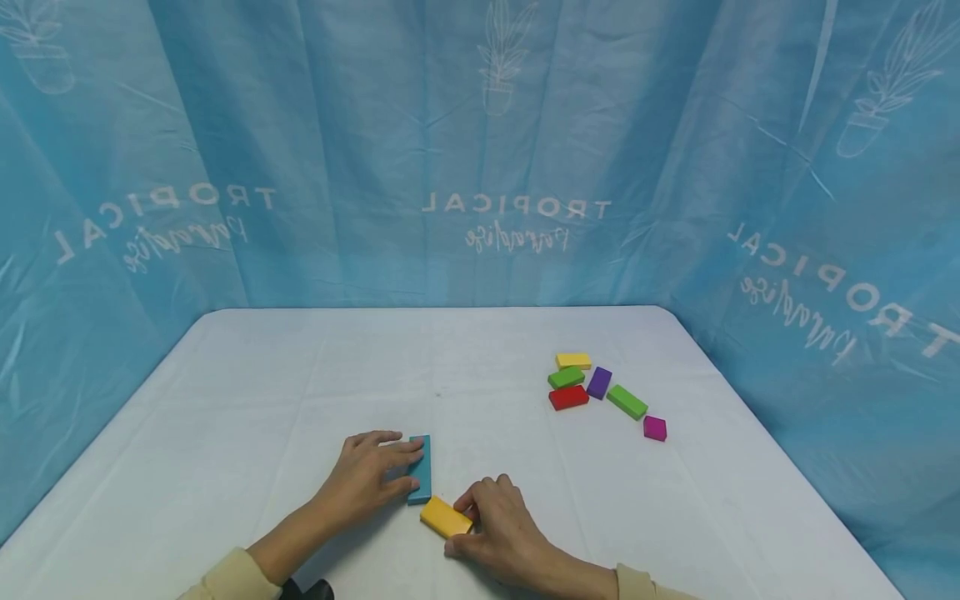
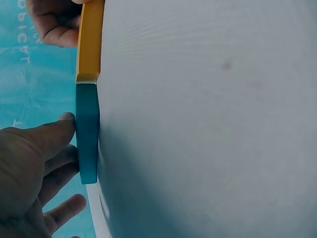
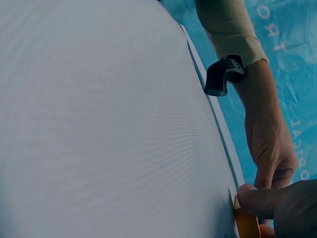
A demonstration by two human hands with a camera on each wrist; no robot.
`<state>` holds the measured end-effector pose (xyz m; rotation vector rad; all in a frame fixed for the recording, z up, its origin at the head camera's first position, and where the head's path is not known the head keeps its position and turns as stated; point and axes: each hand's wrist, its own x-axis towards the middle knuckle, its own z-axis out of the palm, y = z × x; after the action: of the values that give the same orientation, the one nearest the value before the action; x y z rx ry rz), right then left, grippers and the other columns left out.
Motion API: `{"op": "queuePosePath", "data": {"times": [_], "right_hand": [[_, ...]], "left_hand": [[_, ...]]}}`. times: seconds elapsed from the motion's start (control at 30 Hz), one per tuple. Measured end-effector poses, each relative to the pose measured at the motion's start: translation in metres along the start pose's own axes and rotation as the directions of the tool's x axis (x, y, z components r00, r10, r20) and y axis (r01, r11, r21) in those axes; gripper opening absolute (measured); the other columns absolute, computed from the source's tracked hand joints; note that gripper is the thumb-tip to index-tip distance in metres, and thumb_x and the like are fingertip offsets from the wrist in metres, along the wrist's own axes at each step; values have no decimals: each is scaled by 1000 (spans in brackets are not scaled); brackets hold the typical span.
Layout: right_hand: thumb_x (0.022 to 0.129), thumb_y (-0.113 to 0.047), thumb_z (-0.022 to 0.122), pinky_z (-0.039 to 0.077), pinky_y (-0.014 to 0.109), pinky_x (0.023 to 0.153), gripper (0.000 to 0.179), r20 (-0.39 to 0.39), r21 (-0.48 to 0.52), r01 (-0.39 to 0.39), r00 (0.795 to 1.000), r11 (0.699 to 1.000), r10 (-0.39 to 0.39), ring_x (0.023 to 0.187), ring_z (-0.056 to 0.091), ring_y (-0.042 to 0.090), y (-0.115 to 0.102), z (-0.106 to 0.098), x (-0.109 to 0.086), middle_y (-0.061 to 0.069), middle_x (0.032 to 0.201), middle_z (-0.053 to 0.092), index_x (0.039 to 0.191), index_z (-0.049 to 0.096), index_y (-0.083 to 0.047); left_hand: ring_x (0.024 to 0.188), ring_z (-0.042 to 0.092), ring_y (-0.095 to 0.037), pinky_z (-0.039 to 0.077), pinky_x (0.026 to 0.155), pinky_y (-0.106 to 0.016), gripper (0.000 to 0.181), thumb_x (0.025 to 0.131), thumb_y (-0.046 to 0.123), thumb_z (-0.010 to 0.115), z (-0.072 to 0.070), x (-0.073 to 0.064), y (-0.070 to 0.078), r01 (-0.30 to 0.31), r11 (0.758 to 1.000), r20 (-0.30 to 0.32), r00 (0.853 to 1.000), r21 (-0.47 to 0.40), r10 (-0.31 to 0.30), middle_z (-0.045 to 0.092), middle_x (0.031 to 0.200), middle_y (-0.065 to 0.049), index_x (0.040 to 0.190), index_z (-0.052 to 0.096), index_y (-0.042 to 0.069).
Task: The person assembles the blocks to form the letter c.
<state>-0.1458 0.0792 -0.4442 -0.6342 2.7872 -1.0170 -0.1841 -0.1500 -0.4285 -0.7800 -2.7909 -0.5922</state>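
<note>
A blue rectangular block (image 1: 423, 492) lies near the front of the white table, its long side running away from me. My left hand (image 1: 366, 473) comes from its left, with extended fingertips and thumb touching it. A yellow block (image 1: 444, 517) lies at a slant, one corner against the blue block's near end. Its right end is pinched between the thumb and fingers of my right hand (image 1: 501, 529). In the left wrist view the yellow block (image 2: 90, 44) and the blue block (image 2: 87, 134) meet end to end. The right wrist view shows only part of the yellow block (image 3: 246, 224).
Farther back on the right lie a yellow block (image 1: 573, 361), a red block (image 1: 568, 397), a purple block (image 1: 599, 382), a magenta block (image 1: 655, 428) and two green blocks, one nearer (image 1: 627, 402). A blue printed curtain (image 1: 360, 167) surrounds the white table (image 1: 300, 375).
</note>
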Motion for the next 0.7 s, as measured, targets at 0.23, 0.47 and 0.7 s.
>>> {"op": "queuePosePath", "data": {"times": [0.23,0.47,0.7], "right_hand": [[72,-36,84,34,23,66,40,-1,-4,1,1000,1000,-1,76,37,7,1,0,0,-14,79,46,100,62,-18],[71,-38,85,33,25,66,41,19,10,-33,999,999,32,77,38,10,0,1,0,-13,78,46,100,63,-18],[72,-40,83,33,26,69,44,-57,-17,23,998,1000,-24,80,37,10,1,-9,2,-13,79,47,104,63,-17]], "left_hand": [[112,52,-26,30,92,-58,41,81,27,77,-1,-1,0,-15,1000,-8,1000,18,16,63,126,1,117,71,9],[114,51,-26,29,94,-58,40,82,29,76,0,0,0,-11,1000,13,1000,19,11,62,127,2,117,71,10],[114,51,-27,28,94,-58,40,82,30,76,-2,-1,0,-14,1000,13,1000,26,14,62,127,2,116,71,10]]}}
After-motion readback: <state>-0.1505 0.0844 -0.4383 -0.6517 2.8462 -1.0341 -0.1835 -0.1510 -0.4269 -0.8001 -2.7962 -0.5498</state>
